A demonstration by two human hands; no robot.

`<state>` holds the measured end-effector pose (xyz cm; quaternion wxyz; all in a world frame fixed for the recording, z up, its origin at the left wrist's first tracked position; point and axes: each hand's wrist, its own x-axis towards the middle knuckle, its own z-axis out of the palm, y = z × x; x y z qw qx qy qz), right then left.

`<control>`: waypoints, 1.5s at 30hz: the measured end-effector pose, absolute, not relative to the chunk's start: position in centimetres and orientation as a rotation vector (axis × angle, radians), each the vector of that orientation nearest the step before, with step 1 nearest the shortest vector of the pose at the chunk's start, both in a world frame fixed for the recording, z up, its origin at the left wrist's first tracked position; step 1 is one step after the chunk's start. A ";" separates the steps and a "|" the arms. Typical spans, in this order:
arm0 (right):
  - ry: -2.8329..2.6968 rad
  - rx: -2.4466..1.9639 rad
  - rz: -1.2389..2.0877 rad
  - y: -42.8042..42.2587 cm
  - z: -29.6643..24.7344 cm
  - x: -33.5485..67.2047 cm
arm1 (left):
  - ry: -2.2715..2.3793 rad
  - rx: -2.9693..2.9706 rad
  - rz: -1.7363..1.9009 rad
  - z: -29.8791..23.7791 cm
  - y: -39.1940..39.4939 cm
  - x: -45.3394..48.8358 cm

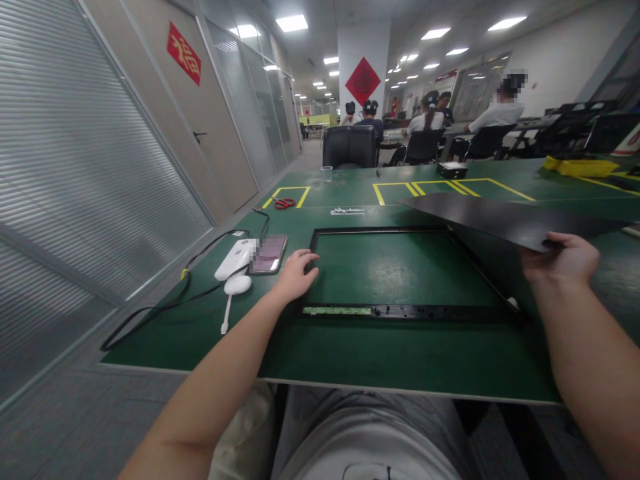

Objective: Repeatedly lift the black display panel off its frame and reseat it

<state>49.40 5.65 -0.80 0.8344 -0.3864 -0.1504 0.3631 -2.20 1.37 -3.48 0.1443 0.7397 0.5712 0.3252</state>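
Note:
A black rectangular frame [400,311] lies flat on the green table [350,353], with a green circuit strip along its near edge. My left hand [296,273] rests on the frame's left side, fingers stretched out over the edge. My right hand [563,259] grips the near corner of a thin black panel [500,215], held tilted above the frame's right side.
Left of the frame lie a phone [269,253], a white device [235,259] with a black cable, and a small white puck. Red scissors [284,203], a clear cup [327,173] and yellow floor-tape boxes are farther back. Several people sit at desks beyond.

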 end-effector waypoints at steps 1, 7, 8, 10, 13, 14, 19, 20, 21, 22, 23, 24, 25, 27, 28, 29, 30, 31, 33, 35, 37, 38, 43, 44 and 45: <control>-0.293 -0.789 0.788 5.2 -0.3 48.7 | 1.632 2.109 0.984 -3.4 1.4 -2.2; -0.354 -0.688 0.886 3.8 1.2 46.2 | 1.467 1.594 1.289 -3.1 1.7 -1.6; -0.343 -0.714 0.909 3.7 1.4 45.9 | 1.424 1.466 1.327 -3.0 1.7 -1.5; -0.325 -0.781 0.960 3.3 1.9 45.1 | 1.336 1.240 1.382 -2.7 1.6 -1.2; -0.361 -0.838 1.039 2.6 2.5 43.6 | 1.215 0.963 1.408 -1.9 1.3 -0.9; -0.382 -0.837 1.063 2.4 2.7 43.2 | 1.175 0.892 1.406 -1.6 1.2 -0.8; -0.419 -0.850 1.151 1.9 2.8 42.2 | 1.030 0.734 1.332 -0.4 0.5 -0.9; -0.423 -0.856 1.161 1.9 2.7 42.2 | 1.020 0.722 1.312 -0.3 0.4 -0.9; -0.434 -0.861 1.168 2.0 2.6 42.2 | 1.020 0.708 1.299 -0.3 0.4 -0.9; -0.450 -0.866 1.173 2.0 2.5 42.3 | 1.033 0.690 1.294 -0.3 0.4 -1.0; -0.466 -0.874 1.181 2.1 2.4 42.3 | 1.053 0.673 1.295 -0.4 0.4 -1.0; -0.484 -0.887 1.190 2.1 2.3 42.4 | 1.073 0.664 1.302 -0.5 0.5 -1.0; -0.506 -0.902 1.198 2.2 2.2 42.5 | 1.088 0.668 1.308 -0.7 0.6 -1.1; -0.560 -0.941 1.207 2.3 1.8 42.7 | 1.075 0.740 1.315 -1.1 0.8 -1.2; -0.594 -0.958 1.205 2.3 1.7 42.9 | 1.052 0.796 1.315 -1.3 0.8 -1.2; -0.630 -0.974 1.201 2.4 1.5 43.0 | 1.025 0.852 1.317 -1.5 0.9 -1.2; -0.660 -0.991 1.198 2.4 1.3 43.2 | 0.997 0.899 1.317 -1.6 0.9 -1.2; -0.677 -1.013 1.196 2.4 1.1 43.3 | 0.973 0.934 1.319 -1.7 0.9 -1.2; -0.682 -1.064 1.199 2.3 1.1 43.5 | 0.935 0.972 1.335 -1.7 0.8 -1.1; -0.690 -1.087 1.190 2.0 1.3 43.4 | 0.898 0.995 1.363 -1.5 0.6 -0.9; -0.744 -1.082 1.167 1.6 1.7 43.2 | 0.858 1.029 1.402 -1.3 0.4 -0.8; -0.776 -1.090 1.155 1.5 1.9 43.1 | 0.841 1.050 1.421 -1.1 0.4 -0.8; -0.882 -1.182 1.152 1.3 1.8 43.1 | 0.823 1.147 1.514 -0.8 0.3 -0.9; -0.904 -1.171 1.154 1.3 1.7 43.2 | 0.834 1.161 1.536 -0.9 0.3 -1.0; -0.923 -1.156 1.154 1.4 1.5 43.2 | 0.850 1.172 1.551 -0.9 0.3 -1.1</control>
